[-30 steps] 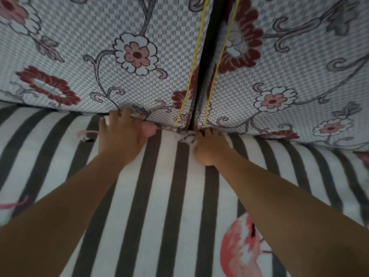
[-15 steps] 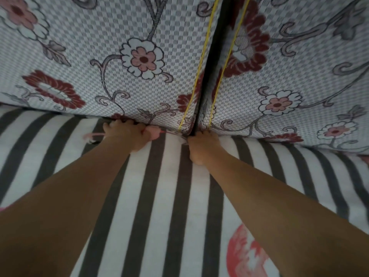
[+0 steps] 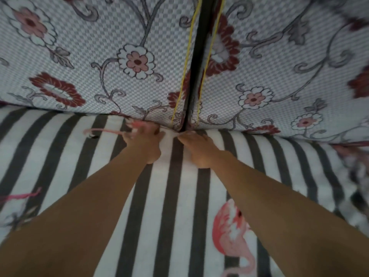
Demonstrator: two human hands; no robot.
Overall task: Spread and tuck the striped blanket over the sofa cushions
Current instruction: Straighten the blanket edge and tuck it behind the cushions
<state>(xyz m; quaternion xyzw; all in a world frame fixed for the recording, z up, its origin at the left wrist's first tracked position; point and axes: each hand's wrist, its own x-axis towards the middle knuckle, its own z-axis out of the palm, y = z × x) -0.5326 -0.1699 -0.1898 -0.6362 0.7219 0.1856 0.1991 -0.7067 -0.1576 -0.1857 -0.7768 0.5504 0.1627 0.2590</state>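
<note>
The black-and-white striped blanket point(image 3: 173, 196), printed with pink flamingos, lies spread over the seat cushions. Its far edge runs under the two floral back cushions: the left one point(image 3: 95, 56) and the right one point(image 3: 279, 62). My left hand point(image 3: 144, 143) lies on the blanket just before the crease, left of the gap between the back cushions; its blurred fingers reach toward the crease. Close beside it, my right hand point(image 3: 196, 149) presses flat on the blanket below the gap. A small bump of white blanket sits between the two hands.
A dark gap point(image 3: 196, 62) edged with yellow piping separates the two back cushions. A flamingo print point(image 3: 231, 232) shows near my right forearm. At the far right the blanket point(image 3: 355, 176) looks rumpled and blurred.
Both hands have drawn back a little from the crease under the back cushions and come closer together. The fingers that were dug into the crease now show on the blanket.
</note>
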